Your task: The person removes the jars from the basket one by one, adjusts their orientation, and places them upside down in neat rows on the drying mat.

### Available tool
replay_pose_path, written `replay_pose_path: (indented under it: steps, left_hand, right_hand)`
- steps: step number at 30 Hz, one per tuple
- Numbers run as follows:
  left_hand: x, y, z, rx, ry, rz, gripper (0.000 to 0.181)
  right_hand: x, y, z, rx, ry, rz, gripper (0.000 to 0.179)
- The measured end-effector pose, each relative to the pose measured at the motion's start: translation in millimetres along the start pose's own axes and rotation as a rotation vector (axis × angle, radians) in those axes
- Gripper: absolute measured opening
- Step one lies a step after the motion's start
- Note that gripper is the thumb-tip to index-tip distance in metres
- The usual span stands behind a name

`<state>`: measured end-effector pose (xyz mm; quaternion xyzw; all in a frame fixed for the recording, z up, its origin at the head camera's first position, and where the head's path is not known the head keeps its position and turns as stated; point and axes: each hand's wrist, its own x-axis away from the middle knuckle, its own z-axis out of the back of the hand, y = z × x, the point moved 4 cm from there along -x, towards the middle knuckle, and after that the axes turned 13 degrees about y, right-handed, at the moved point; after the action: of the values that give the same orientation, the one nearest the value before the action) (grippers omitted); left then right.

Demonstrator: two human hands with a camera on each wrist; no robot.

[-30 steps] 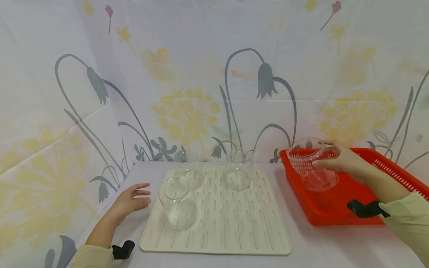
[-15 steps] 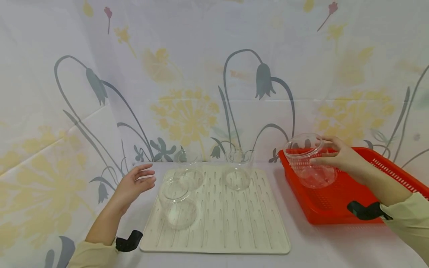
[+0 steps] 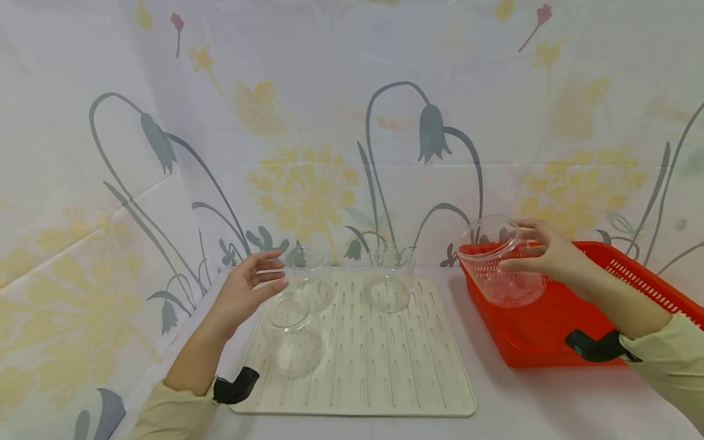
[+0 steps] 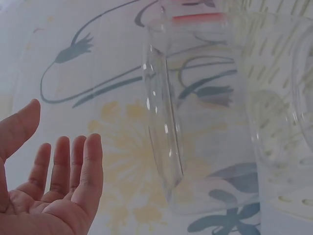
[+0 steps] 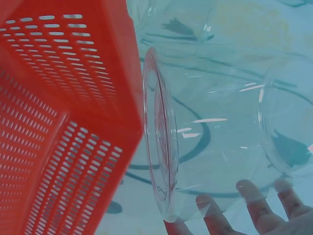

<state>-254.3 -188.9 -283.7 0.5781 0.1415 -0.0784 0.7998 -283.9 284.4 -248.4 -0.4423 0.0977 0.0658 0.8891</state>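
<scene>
My right hand (image 3: 555,256) grips a clear plastic jar (image 3: 492,278) by its side, over the left part of the red basket (image 3: 508,351). The jar leans a little left, its wide rim upward. In the right wrist view, fingertips (image 5: 252,191) lie against the transparent wall of the jar (image 5: 215,127). My left hand (image 3: 247,290), fingers loosely spread, hovers left of the pale ribbed mat (image 3: 379,379) with nothing in it. Three similar clear jars stand on that mat: one front left (image 3: 294,348), one back left (image 3: 315,284), one at back centre (image 3: 389,290).
A flower-printed cloth (image 3: 308,122) hangs behind the table and at the left. The white tabletop (image 3: 528,409) shows around mat and basket. Perforated sides of the basket (image 5: 73,176) fill the left of the right wrist view.
My left hand has moved up and to the right, closer to the jars on the mat. My right hand has lifted its jar slightly and shifted it left.
</scene>
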Motion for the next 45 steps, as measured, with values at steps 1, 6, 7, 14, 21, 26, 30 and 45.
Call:
replay_pose_path:
  steps: [1,6,7,14,21,26,30,45]
  left_hand:
    - [-0.6,1.7,-2.6,0.003,-0.003,-0.007,0.056]
    - [-3.2,8.7,-15.2,0.021,-0.021,-0.031,0.057]
    - [-3.8,9.7,-17.7,0.022,-0.024,-0.031,0.057]
    - [-7.2,15.5,-36.2,0.046,-0.05,-0.018,0.059]
    - [-10.8,19.6,-54.1,0.059,-0.083,0.006,0.06]
    - [-12.2,22.7,-68.1,0.075,-0.115,0.02,0.062]
    - [-11.5,25.7,-77.5,0.096,-0.137,0.023,0.064]
    - [-11.4,31.2,-108.6,0.148,-0.174,0.014,0.068]
  right_hand:
    - [0.1,-1,-1,0.002,0.0,0.008,0.084]
    - [0.5,-7,-7,0.009,-0.005,0.022,0.086]
    - [0.8,-9,-8,0.008,-0.007,0.025,0.086]
    - [2.9,-19,-19,0.017,-0.018,0.04,0.087]
    - [3.0,-31,-33,0.003,-0.036,0.06,0.088]
    - [3.7,-38,-41,0.029,-0.043,0.072,0.088]
    - [4.3,-43,-47,0.057,-0.048,0.091,0.09]
    - [2.2,-48,-68,0.021,-0.083,0.129,0.09]
